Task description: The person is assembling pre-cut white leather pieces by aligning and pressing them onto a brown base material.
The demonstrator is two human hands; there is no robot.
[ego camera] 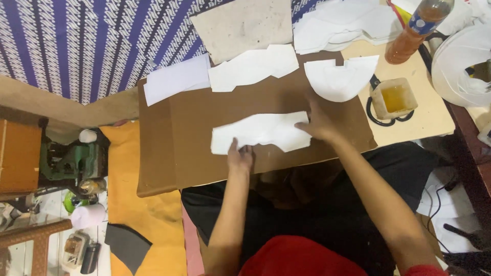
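From the head camera, the left hand (240, 157) is pressing flat-fingered on the near edge of a long white cut paper-like piece (261, 132) lying on the brown cardboard board (194, 148), the right hand (318, 122) spreading over its right end — similar white cut pieces (253, 66) are already lying beyond, seemingly finished.

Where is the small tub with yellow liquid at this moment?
In the head view, the tub stands at the right side of the table, on a pair of black scissors, just below the bottle and right of the brown board.
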